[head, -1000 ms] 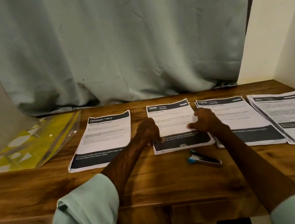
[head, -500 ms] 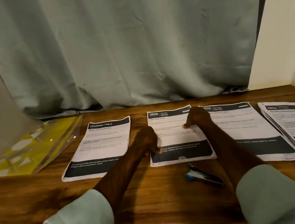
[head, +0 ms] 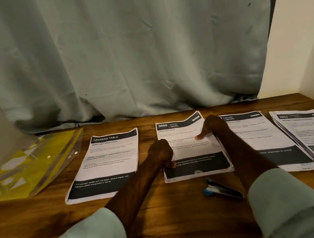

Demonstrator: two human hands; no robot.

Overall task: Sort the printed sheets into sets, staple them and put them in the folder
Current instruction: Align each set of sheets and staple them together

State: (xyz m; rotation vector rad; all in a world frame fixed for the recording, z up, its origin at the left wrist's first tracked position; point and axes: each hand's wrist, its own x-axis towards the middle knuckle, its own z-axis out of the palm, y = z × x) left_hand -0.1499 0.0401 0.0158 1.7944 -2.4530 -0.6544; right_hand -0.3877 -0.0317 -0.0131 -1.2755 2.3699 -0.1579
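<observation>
3800 set [head: 192, 150] lies mid-row near the back edge of the desk [head: 164, 220]. Left hand [head: 161, 154] pinches its left edge and right hand [head: 210, 127] grips its lifted far-right corner, probably squaring sheets for stapling. Stapler [head: 222, 190] sits just in front; folder [head: 29, 164] at back-left corner.
</observation>
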